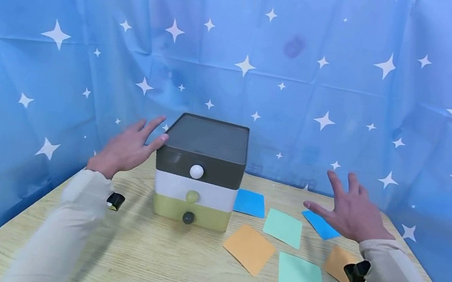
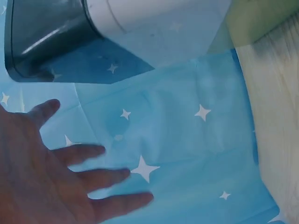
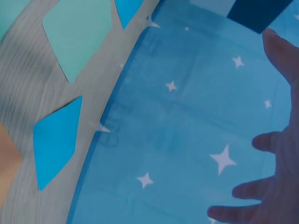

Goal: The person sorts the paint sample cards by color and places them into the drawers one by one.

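A small three-tier drawer box (image 1: 199, 171) stands left of centre on the table, dark grey on top, white in the middle, olive green below, each tier with a round knob. My left hand (image 1: 130, 146) is spread beside its upper left edge; the left wrist view shows the thumb (image 2: 46, 111) apart from the dark tier (image 2: 51, 42). My right hand (image 1: 353, 211) hovers with fingers spread above the right side of the table, over a blue paper square (image 1: 322, 225) and an orange one (image 1: 347, 271). Nothing is in either hand.
Between the box and my right hand lie a blue square (image 1: 250, 203), two mint green squares (image 1: 283, 227) and an orange square (image 1: 249, 249). A blue star-patterned curtain (image 1: 289, 72) encloses the wooden table (image 1: 171, 269) at the back and sides.
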`<state>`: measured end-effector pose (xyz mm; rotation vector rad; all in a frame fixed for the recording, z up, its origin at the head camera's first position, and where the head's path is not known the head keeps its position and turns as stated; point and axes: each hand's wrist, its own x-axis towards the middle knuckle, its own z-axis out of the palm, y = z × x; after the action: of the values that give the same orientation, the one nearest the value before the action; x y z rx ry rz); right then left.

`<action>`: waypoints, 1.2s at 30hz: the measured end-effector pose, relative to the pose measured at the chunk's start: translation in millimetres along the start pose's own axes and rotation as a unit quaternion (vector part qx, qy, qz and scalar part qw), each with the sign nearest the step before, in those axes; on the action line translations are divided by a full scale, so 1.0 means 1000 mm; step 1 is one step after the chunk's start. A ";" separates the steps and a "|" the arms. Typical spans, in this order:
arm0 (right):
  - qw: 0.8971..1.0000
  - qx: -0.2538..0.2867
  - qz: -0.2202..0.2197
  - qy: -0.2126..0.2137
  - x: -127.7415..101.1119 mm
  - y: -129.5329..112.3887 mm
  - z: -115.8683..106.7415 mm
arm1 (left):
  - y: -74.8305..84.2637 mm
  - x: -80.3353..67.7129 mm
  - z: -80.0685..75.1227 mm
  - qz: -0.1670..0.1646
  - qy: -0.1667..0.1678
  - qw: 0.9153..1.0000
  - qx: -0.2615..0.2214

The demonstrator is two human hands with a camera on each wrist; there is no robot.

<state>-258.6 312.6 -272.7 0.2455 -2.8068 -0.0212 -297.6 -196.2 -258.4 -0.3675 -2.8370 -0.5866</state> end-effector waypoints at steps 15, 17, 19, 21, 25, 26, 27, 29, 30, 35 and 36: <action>0.999 0.042 -0.008 -0.029 -0.009 -0.015 0.014 | -0.001 0.003 0.029 0.054 0.046 0.992 -0.100; 0.998 0.050 -0.008 -0.031 -0.012 -0.017 0.018 | -0.001 0.004 0.033 0.056 0.053 0.990 -0.120; 0.998 0.057 -0.007 -0.033 -0.014 -0.017 0.021 | 0.000 0.005 0.037 0.053 0.057 0.985 -0.152; 0.997 0.065 -0.003 -0.035 -0.015 -0.017 0.024 | 0.001 0.006 0.041 0.044 0.054 0.978 -0.198; 0.996 0.078 0.003 -0.042 -0.017 -0.019 0.030 | 0.002 0.008 0.051 0.029 0.042 0.952 -0.300; 0.996 0.082 0.003 -0.043 -0.018 -0.020 0.031 | 0.002 0.008 0.052 0.027 0.041 0.946 -0.321; 0.995 0.085 0.002 -0.043 -0.019 -0.021 0.032 | 0.002 0.009 0.054 0.026 0.041 0.940 -0.337; 0.995 0.089 -0.005 -0.039 -0.021 -0.024 0.034 | 0.002 0.008 0.055 0.026 0.042 0.931 -0.361; 0.995 0.090 -0.008 -0.036 -0.022 -0.027 0.034 | 0.002 0.008 0.055 0.026 0.043 0.928 -0.370; 0.992 0.117 -0.021 -0.031 -0.026 -0.043 0.034 | 0.004 0.008 0.056 0.028 0.039 0.912 -0.407; 0.991 0.126 -0.023 -0.033 -0.027 -0.047 0.034 | 0.004 0.008 0.056 0.028 0.039 0.910 -0.412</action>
<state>-236.2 270.1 -315.0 0.3735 -2.8651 0.3235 -313.8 -168.1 -305.4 -0.5289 -2.3416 -1.7262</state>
